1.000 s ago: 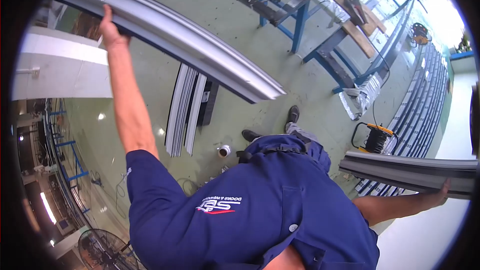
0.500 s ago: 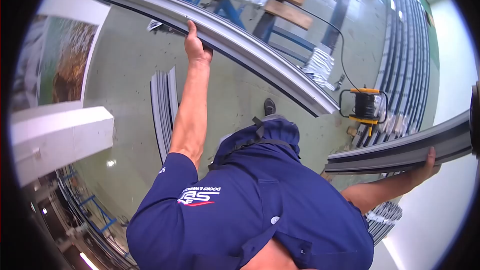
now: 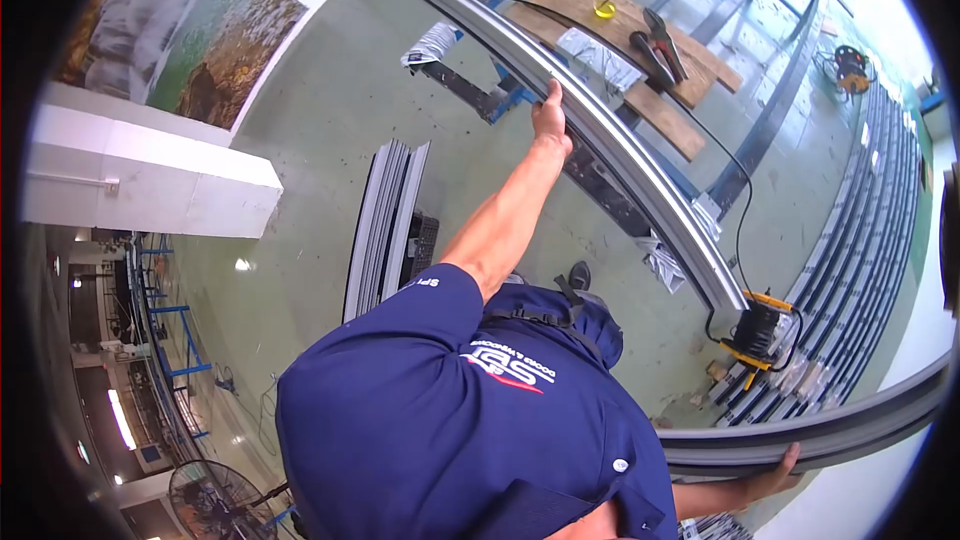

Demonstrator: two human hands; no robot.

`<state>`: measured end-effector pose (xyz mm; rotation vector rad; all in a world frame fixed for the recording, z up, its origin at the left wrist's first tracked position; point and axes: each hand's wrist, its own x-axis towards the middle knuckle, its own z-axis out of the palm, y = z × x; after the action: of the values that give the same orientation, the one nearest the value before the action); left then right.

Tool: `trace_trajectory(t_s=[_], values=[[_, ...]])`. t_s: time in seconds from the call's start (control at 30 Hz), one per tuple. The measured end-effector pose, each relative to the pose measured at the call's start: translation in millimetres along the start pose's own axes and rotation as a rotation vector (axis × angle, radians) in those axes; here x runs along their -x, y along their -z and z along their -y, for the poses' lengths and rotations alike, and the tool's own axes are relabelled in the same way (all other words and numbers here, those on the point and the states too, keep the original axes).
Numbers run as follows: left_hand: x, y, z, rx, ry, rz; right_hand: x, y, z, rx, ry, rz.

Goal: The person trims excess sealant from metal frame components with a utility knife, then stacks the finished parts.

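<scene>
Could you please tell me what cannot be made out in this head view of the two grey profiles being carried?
- Right hand: only the fingertips show under the lower profile; the rest is behind it.
- Lower profile: its far end is cut off by the lens edge.
- Left hand on the upper profile: the profile hides its fingers.
- Tools on the wooden bench: too small to identify.

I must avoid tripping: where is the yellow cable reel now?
Head view, lower right: the yellow cable reel stands on the green floor, below the end of the held grey profile.

Navy short-sleeved work shirt point(image 3: 480, 420), white-red chest logo point(image 3: 510, 368), buttons.
</scene>
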<state>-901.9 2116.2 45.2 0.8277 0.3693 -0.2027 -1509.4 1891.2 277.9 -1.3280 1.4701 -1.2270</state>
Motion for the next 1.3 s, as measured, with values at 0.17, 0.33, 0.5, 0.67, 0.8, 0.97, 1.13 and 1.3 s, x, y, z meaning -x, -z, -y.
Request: trace_trajectory(t_s=[0.17,0.33,0.5,0.67,0.8,0.97,1.13,1.3], values=[[-25,9,3,-0.009,0.007,-0.094,-3,11,-18,0.052,0.021,0.043],[-48,23,23,-0.081,0.078,-0.256,-5,10,-22,0.017,0.013,0.056],[-49,27,24,-0.128,0.121,-0.247,-7,3,-18,-0.030,0.016,0.076],[-54,29,24,-0.198,0.151,-0.236,4,-43,13,-0.037,0.001,0.084],[-43,26,11,-0.263,0.220,-0.206,-21,-62,1,-0.060,0.030,0.129],[-2,8,-21,-0.525,0.159,-0.513,-47,-93,-13,-0.184,0.118,0.458],[94,34,-37,-0.722,-0.533,-0.266,-31,-175,5,-0.180,0.247,0.842],[229,32,-88,-0.703,-0.374,0.536,33,-293,37,-0.419,0.399,1.270]])
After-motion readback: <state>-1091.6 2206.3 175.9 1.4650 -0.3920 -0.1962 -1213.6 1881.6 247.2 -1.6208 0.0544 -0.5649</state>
